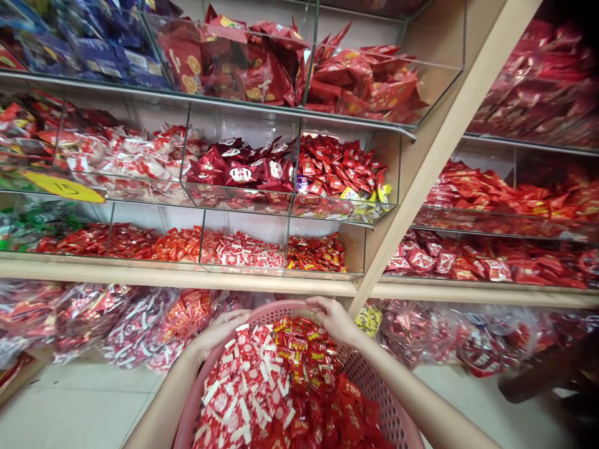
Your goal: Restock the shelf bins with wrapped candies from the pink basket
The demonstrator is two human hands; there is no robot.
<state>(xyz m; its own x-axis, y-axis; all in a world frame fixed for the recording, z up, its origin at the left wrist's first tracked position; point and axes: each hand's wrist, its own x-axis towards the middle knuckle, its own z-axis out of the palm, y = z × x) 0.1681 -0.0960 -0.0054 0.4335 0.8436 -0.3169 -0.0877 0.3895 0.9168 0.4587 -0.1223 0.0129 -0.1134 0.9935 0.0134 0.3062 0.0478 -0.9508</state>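
Observation:
A pink perforated plastic basket sits in front of me, heaped with red-and-white candy packets on its left and red packets on its right. My left hand grips the basket's far left rim. My right hand grips the far rim, fingers curled over the edge. Both forearms run along the basket's sides.
Clear acrylic bins on wooden shelves hold red, maroon and blue wrapped sweets. A yellow price tag sticks out at the left. Large clear bags of candy lie below the lowest shelf. A slanted wooden post divides the shelves.

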